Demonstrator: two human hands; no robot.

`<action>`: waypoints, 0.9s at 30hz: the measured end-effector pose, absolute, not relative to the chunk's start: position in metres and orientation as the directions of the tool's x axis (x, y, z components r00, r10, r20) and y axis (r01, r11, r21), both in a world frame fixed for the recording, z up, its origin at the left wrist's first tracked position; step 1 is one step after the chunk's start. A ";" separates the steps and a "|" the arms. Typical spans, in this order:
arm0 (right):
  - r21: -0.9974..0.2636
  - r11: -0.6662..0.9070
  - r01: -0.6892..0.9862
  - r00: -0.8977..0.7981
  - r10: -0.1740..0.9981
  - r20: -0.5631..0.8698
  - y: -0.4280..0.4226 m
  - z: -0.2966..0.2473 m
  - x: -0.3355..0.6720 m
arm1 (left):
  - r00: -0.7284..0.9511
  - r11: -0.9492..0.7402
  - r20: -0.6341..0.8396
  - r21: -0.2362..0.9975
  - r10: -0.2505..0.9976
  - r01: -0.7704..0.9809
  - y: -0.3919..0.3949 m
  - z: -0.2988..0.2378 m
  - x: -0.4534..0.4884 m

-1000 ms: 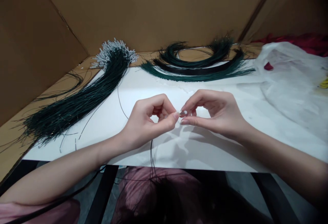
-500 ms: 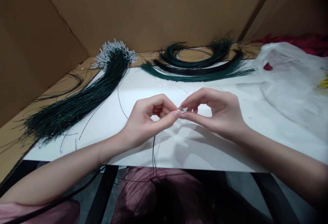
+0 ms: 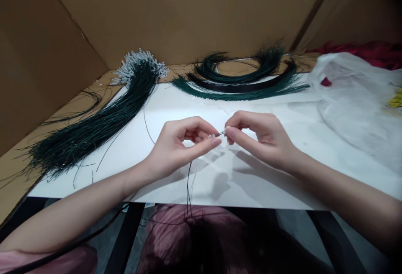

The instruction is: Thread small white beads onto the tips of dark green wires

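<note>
Above the white tabletop sheet, my left hand (image 3: 182,144) pinches a thin dark wire between thumb and forefinger. Small whitish bits stick out at its fingertips. My right hand (image 3: 264,136) is closed in a pinch on the wire's whitish end, just right of the left. A short stretch of the wire (image 3: 221,133) shows in the narrow gap between the two hands. Thin dark strands (image 3: 188,182) hang below my left hand toward my lap. What exactly lies under the right fingertips is hidden.
A thick bundle of dark green wires (image 3: 103,119) with white beaded tips (image 3: 138,67) lies at left. Curved bunches of green and black wire (image 3: 238,88) lie at the back. A translucent plastic bag (image 3: 354,98) is at right; cardboard walls (image 3: 188,14) enclose the table.
My right hand has drawn slightly right, away from the left, and its fingers have curled more tightly. A short piece of wire now shows between the hands. The left hand barely moved.
</note>
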State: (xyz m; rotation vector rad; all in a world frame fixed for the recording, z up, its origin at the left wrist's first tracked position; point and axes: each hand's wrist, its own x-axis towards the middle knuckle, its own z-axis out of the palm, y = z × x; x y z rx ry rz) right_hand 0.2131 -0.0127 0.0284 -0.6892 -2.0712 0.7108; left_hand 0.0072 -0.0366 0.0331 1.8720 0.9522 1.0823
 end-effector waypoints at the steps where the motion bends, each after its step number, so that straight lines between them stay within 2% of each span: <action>1: -0.697 0.682 0.222 -0.512 0.690 0.512 -0.013 0.029 0.213 | 0.361 -0.437 0.340 0.869 0.868 0.231 -0.036 0.033 0.007; 12: -0.755 0.627 0.193 -0.457 0.738 0.496 -0.009 0.030 0.218 | 0.471 -0.391 0.205 0.855 0.858 0.340 -0.033 0.042 -0.003; 22: -0.752 0.630 0.191 -0.516 0.717 0.469 -0.008 0.032 0.216 | 0.531 -0.369 0.118 0.841 0.839 0.395 -0.035 0.036 -0.001; 27: -0.822 0.551 0.146 -0.520 0.749 0.410 -0.009 0.029 0.213 | 0.553 -0.366 0.107 0.847 0.826 0.384 -0.034 0.033 0.001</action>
